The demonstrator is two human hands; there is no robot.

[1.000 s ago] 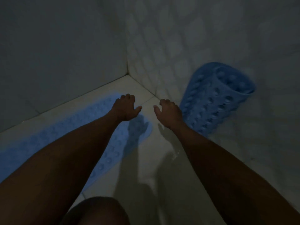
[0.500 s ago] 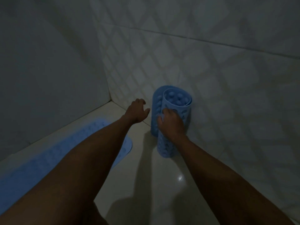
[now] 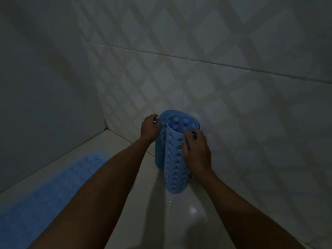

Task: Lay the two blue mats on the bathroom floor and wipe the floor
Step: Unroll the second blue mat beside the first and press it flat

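**Both hands on the rolled mat, other mat flat**

Dim room, light's poor. Rolled mat (image 3: pixel 177 159) stands on end on the floor (image 3: pixel 179 221), just past centre of view, bottom edge down, open top up, right by the foot of the tiled wall (image 3: pixel 215 78) at 12 to 3 o'clock. It's loosely coiled: an inner tube w/ suction bumps showing inside the top, plus an outer flap wrapping round at 9 o'clock. Rows of holes run down its side.

R hand (image 3: pixel 196 151) is clamped on the roll's upper part from the 3 o'clock side, thumb across the front, fingertips hooked over the top rim. L hand (image 3: pixel 150 129) is at the roll's 9 to 10 o'clock, fingers curled at the outer flap's top edge; looks like a light pinch on the flap, but too dark to be sure it's more than touching. Both forearms reach in from 6 o'clock.

Flat mat (image 3: pixel 45 194) lies spread on the floor at 8 o'clock, long side along the plain wall (image 3: pixel 45 87) at 9 to 11, partly hidden under the L forearm. Well apart from the roll.

Floor near the roll's base is glossy, w/ a few bright specks, maybe water drops.
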